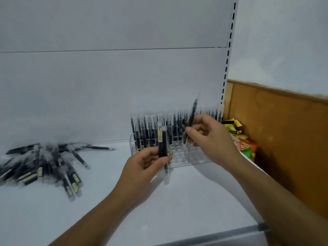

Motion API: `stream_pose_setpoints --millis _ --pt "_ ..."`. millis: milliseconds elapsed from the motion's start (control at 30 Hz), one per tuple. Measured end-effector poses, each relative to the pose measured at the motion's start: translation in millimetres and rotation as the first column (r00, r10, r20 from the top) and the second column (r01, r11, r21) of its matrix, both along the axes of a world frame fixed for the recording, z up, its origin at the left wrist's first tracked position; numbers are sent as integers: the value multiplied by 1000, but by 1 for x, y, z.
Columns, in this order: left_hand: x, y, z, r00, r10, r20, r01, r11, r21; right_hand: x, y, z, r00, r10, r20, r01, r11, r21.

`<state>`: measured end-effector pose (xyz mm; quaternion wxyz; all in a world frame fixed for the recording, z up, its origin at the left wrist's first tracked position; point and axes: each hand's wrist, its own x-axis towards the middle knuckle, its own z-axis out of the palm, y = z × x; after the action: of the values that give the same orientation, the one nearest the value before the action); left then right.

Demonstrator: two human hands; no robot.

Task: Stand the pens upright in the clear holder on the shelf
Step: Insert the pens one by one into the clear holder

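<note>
**Both hands clamped on pens at the holder**

Our left hand curls around two black clear-capped pens, held upright just in front of the clear plastic perforated holder on the white shelf. Our right hand pinches one slim black pen, tilted, with its lower end at the holder's open holes.

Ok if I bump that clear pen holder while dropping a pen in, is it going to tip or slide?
Probably slides rather than tips: the clear holder is low and wide on the smooth white shelf. The upright pens filling its back rows likely add weight, steadying it. Its clear walls look rigid.
</note>
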<state>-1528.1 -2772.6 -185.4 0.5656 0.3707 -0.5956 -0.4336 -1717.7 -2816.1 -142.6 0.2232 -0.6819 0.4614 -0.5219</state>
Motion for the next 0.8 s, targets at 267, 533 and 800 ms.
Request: stream_pose_setpoints --millis 267,533,800 --pt "3 -4 -3 1000 -13 15 13 1000 14 6 -31 12 975 -16 -222 19 1000 13" --pt "4 -5 -3 1000 10 15 -11 1000 13 8 -45 3 822 51 -568 20 993 118" --pt "4 -4 0 1000 17 11 -17 1000 17 3 -44 -11 824 88 -560 -6 989 147"
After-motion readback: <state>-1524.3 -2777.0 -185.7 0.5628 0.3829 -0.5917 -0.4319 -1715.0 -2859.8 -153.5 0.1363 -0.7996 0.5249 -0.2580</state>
